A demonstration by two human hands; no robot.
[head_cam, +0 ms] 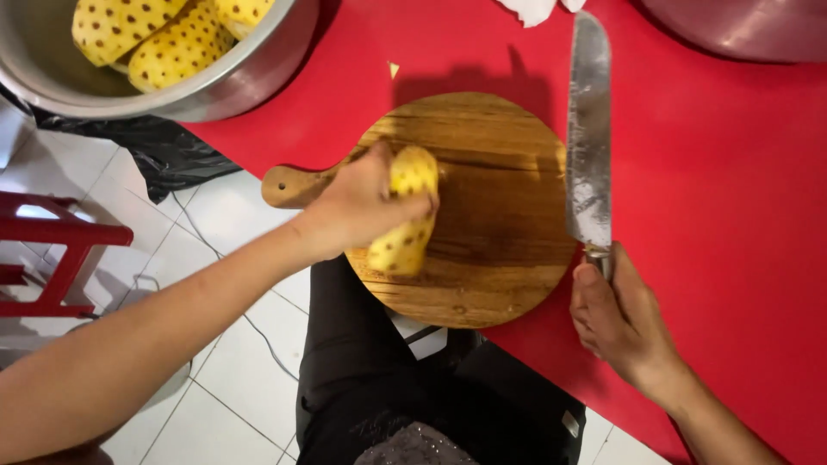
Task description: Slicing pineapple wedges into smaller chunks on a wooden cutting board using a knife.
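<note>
My left hand [357,207] grips a peeled yellow pineapple [405,241] dotted with brown eyes, holding it down on a round wooden cutting board [491,258] that has a short handle at its left. My right hand [616,314] is closed around the handle of a large knife [590,129]. Its long steel blade points away from me, lying along the board's right edge, apart from the pineapple.
A red table [715,198] carries the board. A big metal bowl [250,77] at the top left holds several peeled pineapples [164,39]. Another metal vessel [741,26] is at the top right. A black bag, a red stool [60,250] and white floor tiles lie to the left.
</note>
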